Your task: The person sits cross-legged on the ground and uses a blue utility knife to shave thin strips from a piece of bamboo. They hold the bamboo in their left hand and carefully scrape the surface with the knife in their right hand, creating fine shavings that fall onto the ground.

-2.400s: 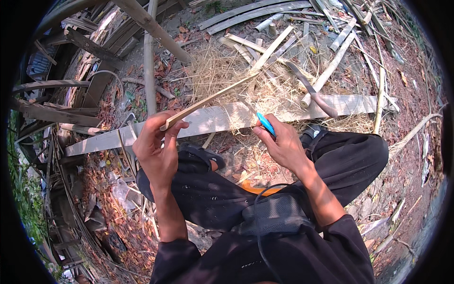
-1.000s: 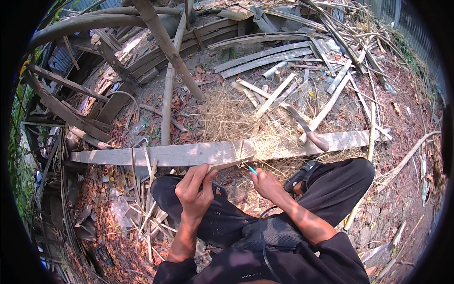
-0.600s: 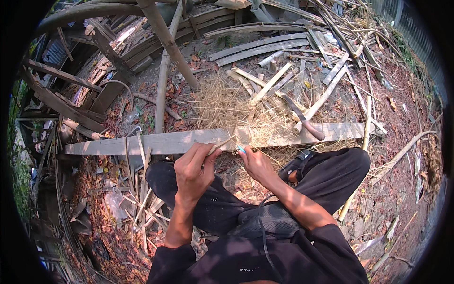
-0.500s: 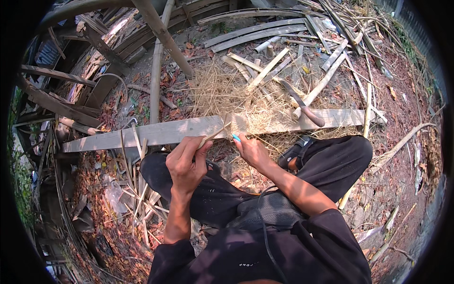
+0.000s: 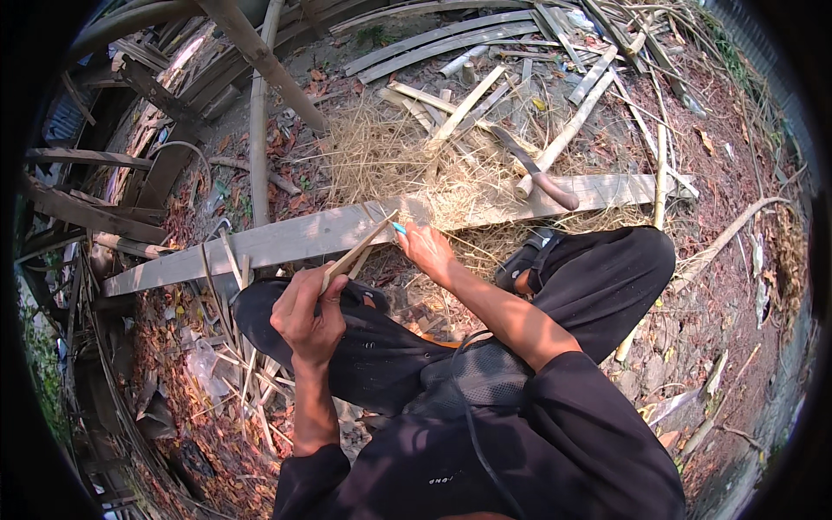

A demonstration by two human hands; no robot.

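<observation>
My left hand (image 5: 308, 317) is closed round a thin, pale wooden or bamboo strip (image 5: 360, 249), which slants up and right toward the long grey plank (image 5: 314, 236). Its far end lies by my right hand (image 5: 430, 252), whose fingers are curled in a pinch. From them pokes the bright blue end of a small object (image 5: 399, 228); the rest is covered, so its kind does not show. Farther right, a machete (image 5: 552, 188) with a brown wooden handle rests across the plank, its dark blade pointing away from me.
Curly straw-coloured shavings (image 5: 464, 198) heap over and behind the plank. Split wood pieces (image 5: 468, 108) lie beyond them. A slanting post (image 5: 264, 65) and stacked timber stand at the far left. Loose sticks (image 5: 251, 373) lie left of my bent legs (image 5: 607, 269).
My left hand has drawn back toward me, and more of the strip shows past its fingers. My right hand has shifted slightly left. The whole view has also moved a little.
</observation>
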